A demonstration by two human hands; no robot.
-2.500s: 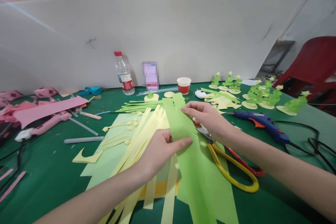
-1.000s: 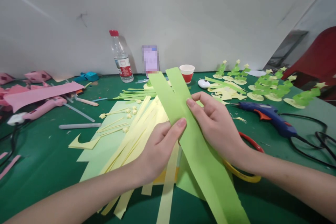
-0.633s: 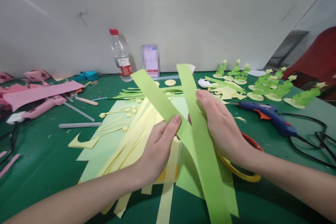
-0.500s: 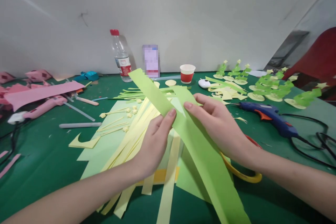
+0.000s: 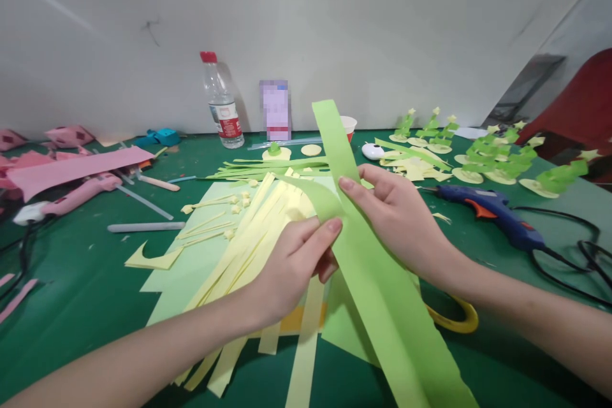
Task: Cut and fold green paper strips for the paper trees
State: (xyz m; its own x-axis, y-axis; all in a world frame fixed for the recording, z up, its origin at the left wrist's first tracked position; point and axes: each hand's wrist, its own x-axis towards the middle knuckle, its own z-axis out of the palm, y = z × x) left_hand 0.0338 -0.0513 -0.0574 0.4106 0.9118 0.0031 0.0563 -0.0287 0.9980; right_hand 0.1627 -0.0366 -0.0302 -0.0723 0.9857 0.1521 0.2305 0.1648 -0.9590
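- Pinching a long green paper strip [image 5: 377, 280] between thumb and fingers, the left hand [image 5: 291, 268] grips it over the middle of the green table [image 5: 71, 280], where a second strip bends away toward the far edge.
- The right hand [image 5: 396, 223] grasps the same green paper just beyond the left, its thumb on top; one strip end rises from this grip and stands up toward the far edge, in front of a red paper cup [image 5: 349, 126].
- The strip's long tail runs down toward the near edge, passing over a light green sheet [image 5: 191, 268].
- Yellow paper strips [image 5: 253, 236] lie fanned on that sheet, under and to the left of the left hand.
- Scissors with a yellow handle [image 5: 459, 319] lie partly hidden beneath the right wrist.
- A blue glue gun [image 5: 488, 213] rests to the right of the hands, its black cord trailing toward the right edge.
- Small green paper trees [image 5: 488, 159] on pale discs stand toward the far right corner.
- A plastic water bottle [image 5: 220, 105] with a red cap stands at the far edge, against the white wall.
- A pink glue gun [image 5: 71, 197] and a pink paper strip [image 5: 76, 169] lie near the left edge, well apart from the hands.
- A white glue stick [image 5: 146, 227] lies between the pink items and the yellow strips.
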